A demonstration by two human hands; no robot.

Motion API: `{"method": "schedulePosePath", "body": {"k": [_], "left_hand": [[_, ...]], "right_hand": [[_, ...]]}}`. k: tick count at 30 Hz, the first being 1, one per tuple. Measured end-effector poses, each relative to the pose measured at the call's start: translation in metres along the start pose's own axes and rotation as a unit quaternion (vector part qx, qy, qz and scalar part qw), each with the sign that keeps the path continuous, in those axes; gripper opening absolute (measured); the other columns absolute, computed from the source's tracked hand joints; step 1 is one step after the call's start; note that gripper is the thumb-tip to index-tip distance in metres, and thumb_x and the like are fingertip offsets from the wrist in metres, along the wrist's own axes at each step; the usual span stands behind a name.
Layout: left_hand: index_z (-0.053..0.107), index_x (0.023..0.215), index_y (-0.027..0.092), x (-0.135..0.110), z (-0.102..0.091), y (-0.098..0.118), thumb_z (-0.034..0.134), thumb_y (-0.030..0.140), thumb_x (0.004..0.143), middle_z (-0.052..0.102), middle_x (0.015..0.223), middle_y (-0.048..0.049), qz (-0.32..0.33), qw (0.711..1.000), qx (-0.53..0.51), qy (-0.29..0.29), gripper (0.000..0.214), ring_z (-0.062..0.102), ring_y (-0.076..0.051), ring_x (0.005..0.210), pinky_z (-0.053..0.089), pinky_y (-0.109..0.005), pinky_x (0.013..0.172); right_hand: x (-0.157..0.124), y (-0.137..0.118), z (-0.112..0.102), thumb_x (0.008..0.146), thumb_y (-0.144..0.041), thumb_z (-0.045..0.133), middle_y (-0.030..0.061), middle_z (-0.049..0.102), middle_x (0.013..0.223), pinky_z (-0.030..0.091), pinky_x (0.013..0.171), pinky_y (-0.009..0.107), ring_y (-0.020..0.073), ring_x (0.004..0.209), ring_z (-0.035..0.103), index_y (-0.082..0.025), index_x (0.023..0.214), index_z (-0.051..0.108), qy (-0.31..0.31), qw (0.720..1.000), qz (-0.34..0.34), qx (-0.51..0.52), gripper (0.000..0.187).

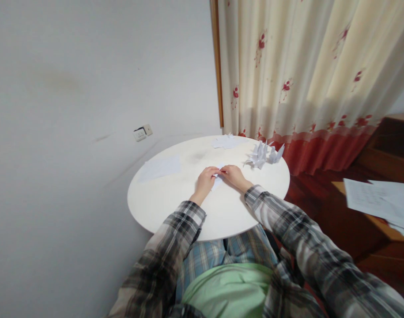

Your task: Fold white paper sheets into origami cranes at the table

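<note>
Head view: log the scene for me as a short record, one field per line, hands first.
Left hand: holding a small white piece of paper
Right hand: on the same paper, close beside the other hand
Surface: white round table
Table, right side: cluster of pointed, folded white paper shapes
Table, left side: flat white rectangular paper
Table, far edge: more white paper pieces
Backdrop: cream fabric curtain with red flowers
Unclear: the held paper's exact shape, partly hidden by the hands
</note>
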State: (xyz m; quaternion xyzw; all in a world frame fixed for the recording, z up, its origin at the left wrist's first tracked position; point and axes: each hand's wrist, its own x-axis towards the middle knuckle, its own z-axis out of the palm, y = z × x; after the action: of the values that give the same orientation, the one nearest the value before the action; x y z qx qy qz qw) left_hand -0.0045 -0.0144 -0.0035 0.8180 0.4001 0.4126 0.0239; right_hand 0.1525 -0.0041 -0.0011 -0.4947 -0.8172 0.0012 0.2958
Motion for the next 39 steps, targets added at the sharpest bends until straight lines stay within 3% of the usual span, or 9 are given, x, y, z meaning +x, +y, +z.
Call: {"method": "schedulePosePath", "body": {"k": [18, 25, 33, 39], "left_hand": [[0.066, 0.094, 0.023, -0.0003, -0.0022, 0.0027, 0.045, -0.002, 0.072, 0.066, 0.100, -0.0008, -0.015, 1.000, 0.017, -0.011, 0.038, 0.058, -0.015, 0.096, 0.045, -0.033, 0.090], [0.058, 0.104, 0.021, -0.0001, 0.0019, -0.0002, 0.041, 0.011, 0.081, 0.063, 0.104, -0.0027, -0.043, 0.999, 0.020, 0.013, 0.031, 0.057, -0.015, 0.096, 0.044, -0.031, 0.089], [0.055, 0.099, 0.020, 0.0004, 0.0026, -0.0017, 0.033, 0.018, 0.086, 0.063, 0.093, -0.0038, -0.063, 0.997, 0.025, 0.036, 0.026, 0.058, -0.016, 0.088, 0.044, -0.029, 0.081], [0.055, 0.096, 0.020, 0.0007, 0.0007, 0.0018, 0.032, 0.018, 0.086, 0.063, 0.093, -0.0038, -0.065, 0.997, 0.017, 0.038, 0.026, 0.057, -0.016, 0.089, 0.044, -0.030, 0.082]], "right_hand": [[0.0008, 0.0011, 0.0014, 0.085, -0.029, 0.048, 0.0056, 0.068, 0.092, 0.037, 0.074, 0.021, 0.0142, 0.084, 0.059, -0.019, 0.092, 0.067, 0.012, 1.000, 0.010, -0.013, 0.023], [0.0004, -0.0006, -0.0008, 0.084, -0.033, 0.048, 0.0064, 0.068, 0.090, 0.036, 0.071, 0.021, 0.0142, 0.081, 0.059, -0.019, 0.091, 0.067, 0.007, 0.999, 0.026, -0.019, 0.024], [0.0006, -0.0038, -0.0007, 0.085, -0.021, 0.044, 0.0064, 0.067, 0.096, 0.037, 0.074, 0.020, 0.0132, 0.087, 0.059, -0.019, 0.099, 0.064, 0.006, 1.000, -0.003, 0.000, 0.024], [0.0018, -0.0008, 0.0003, 0.084, -0.023, 0.048, 0.0058, 0.068, 0.092, 0.037, 0.072, 0.020, 0.0144, 0.083, 0.060, -0.020, 0.094, 0.066, -0.002, 1.000, 0.001, -0.005, 0.021]]}}
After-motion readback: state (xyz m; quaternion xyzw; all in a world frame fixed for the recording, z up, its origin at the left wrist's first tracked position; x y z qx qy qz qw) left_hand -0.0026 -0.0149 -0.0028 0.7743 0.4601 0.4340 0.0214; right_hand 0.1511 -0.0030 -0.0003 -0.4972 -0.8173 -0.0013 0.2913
